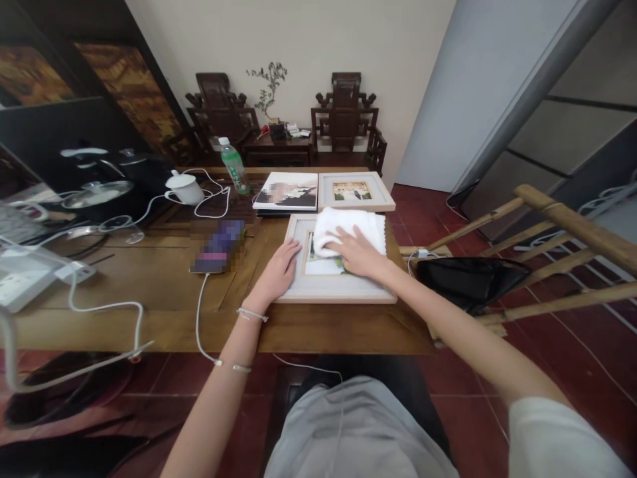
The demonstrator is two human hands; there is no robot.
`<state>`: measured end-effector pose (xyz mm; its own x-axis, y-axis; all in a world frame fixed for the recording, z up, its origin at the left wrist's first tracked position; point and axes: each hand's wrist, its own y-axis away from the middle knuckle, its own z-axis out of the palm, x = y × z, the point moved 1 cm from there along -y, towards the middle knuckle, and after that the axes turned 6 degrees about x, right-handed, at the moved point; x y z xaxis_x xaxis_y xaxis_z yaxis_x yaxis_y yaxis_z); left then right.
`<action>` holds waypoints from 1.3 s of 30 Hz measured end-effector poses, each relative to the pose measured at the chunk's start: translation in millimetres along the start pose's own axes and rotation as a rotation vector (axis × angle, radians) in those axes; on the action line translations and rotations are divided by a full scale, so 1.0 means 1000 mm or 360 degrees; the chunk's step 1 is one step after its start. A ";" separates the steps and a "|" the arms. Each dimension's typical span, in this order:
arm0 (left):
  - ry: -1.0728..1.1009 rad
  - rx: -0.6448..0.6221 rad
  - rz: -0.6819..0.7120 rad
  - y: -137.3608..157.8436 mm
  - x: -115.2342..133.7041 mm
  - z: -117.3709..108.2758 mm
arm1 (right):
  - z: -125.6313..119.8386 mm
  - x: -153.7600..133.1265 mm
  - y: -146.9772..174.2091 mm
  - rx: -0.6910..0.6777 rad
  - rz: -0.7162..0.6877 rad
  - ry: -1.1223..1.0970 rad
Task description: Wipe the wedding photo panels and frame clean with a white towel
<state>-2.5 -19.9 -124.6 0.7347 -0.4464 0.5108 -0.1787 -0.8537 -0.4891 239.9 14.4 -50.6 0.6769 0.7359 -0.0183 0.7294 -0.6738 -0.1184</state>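
Observation:
A pale wooden picture frame (338, 292) lies flat near the table's front edge, with a wide light border round a picture. My left hand (281, 267) grips its left side, fingers bent over the border. Under my right hand (359, 253) is a folded white cloth (365, 224), held down against the upper right of the frame with the fingers partly spread. The cloth and hand hide much of the picture.
Behind lie a second frame (381, 192) and a photo-covered album (286, 191). A green-labelled bottle (233, 164), a lidded white cup (184, 187) and a phone (219, 247) with its cable stand left. A power strip (24, 279) sits far left; a bamboo chair (572, 212) is right.

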 end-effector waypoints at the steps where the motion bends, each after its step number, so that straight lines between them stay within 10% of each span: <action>1: 0.0007 0.0002 0.0001 0.000 0.000 0.000 | 0.002 0.007 -0.008 0.0034 0.0061 0.0058; 7: -0.0003 -0.0007 -0.0001 0.000 0.001 -0.001 | 0.005 0.006 -0.026 -0.0011 0.0221 0.0111; 19: 0.0113 0.0001 -0.0149 -0.001 0.012 -0.003 | -0.038 -0.079 0.050 -0.0404 -0.0239 -0.0246; 33: 0.0245 0.0144 -0.0255 0.000 0.021 -0.009 | -0.001 -0.046 -0.056 -0.0082 0.0050 0.0113; 39: 0.0250 0.0155 -0.0265 0.000 0.021 -0.009 | -0.003 -0.065 -0.036 -0.0152 0.0035 0.0104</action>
<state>7.0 -31.9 -108.0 0.6368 -0.3443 0.6898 0.0056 -0.8926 -0.4507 169.9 -9.9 -42.5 0.6958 0.7168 0.0452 0.7181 -0.6955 -0.0232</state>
